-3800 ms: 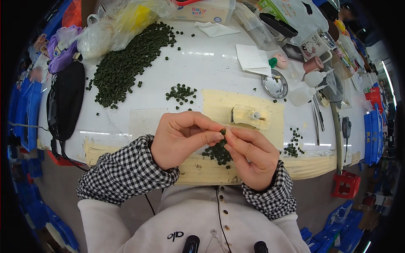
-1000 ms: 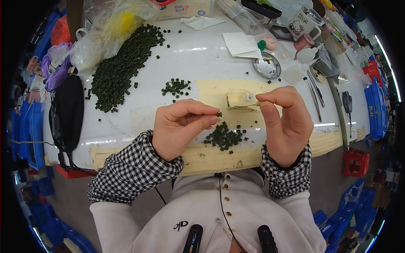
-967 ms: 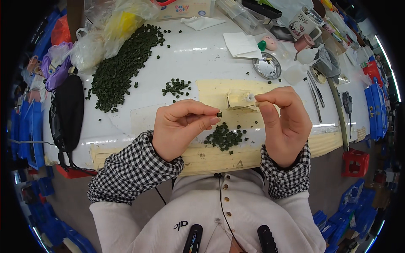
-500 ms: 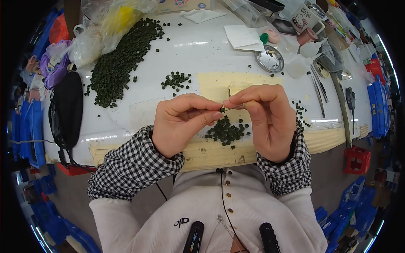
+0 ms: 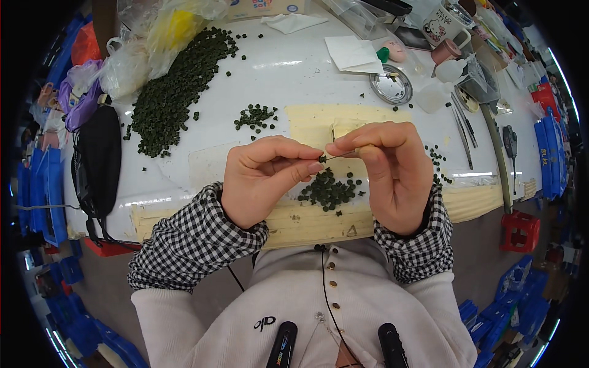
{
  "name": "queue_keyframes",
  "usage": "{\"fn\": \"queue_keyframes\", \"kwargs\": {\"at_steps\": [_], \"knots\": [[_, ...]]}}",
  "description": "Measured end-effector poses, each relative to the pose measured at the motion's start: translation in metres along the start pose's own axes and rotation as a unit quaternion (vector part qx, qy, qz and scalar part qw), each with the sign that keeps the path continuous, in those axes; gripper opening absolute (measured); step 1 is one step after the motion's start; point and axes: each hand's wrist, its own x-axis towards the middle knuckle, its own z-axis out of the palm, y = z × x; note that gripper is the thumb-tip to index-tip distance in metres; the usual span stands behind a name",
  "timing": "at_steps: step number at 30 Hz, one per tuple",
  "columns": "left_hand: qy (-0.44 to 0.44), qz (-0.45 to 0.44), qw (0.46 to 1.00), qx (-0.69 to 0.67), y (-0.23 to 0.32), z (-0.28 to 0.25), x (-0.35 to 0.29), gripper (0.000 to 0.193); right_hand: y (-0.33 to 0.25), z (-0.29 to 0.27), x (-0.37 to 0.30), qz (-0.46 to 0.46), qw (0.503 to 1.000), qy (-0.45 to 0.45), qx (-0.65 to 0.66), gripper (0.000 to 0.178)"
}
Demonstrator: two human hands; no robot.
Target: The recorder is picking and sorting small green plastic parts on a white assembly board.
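Observation:
Between thumb and forefinger, my left hand [image 5: 264, 175] pinches one small dark green part [image 5: 323, 159]. My right hand [image 5: 392, 168] is closed on a thin needle-like tool [image 5: 334, 156], whose tip reaches the part. Both hands hover over the near edge of the table, fingertips close together. Beneath them lies a small heap of the same green parts [image 5: 329, 191]. A few more green parts [image 5: 437, 164] are scattered beside my right wrist, partly hidden by it.
A large pile of green parts [image 5: 175, 92] spreads at the far left, with a smaller cluster [image 5: 256, 117] nearer. A black pouch [image 5: 98, 165] lies at the left edge. To the right are a round metal dish [image 5: 391, 84], tweezers [image 5: 463, 132], a screwdriver [image 5: 510, 147] and a mug [image 5: 445, 27].
My right hand has shifted slightly, and the thin tool now shows more plainly at the green part. My left hand has stayed nearly still.

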Motion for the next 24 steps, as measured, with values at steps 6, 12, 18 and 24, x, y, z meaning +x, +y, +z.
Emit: {"fn": "queue_keyframes", "kwargs": {"at_steps": [6,12,18,24], "knots": [[-0.006,0.01,1.0,0.013,0.001,0.0,0.0,0.016,0.004,-0.02,0.005,-0.017,0.974,0.102,-0.199,0.004],[-0.005,0.012,1.0,0.017,0.001,0.0,0.0,0.016,0.015,-0.026,0.01,-0.058,0.924,0.033,-0.376,0.009],[0.004,0.007,1.0,0.011,0.002,0.0,0.0,0.015,0.012,-0.025,0.009,-0.068,0.914,0.009,-0.4,0.014],[0.01,0.005,1.0,0.005,0.003,-0.001,-0.001,0.016,-0.015,-0.011,-0.012,0.003,0.979,-0.034,-0.2,0.028]]}}
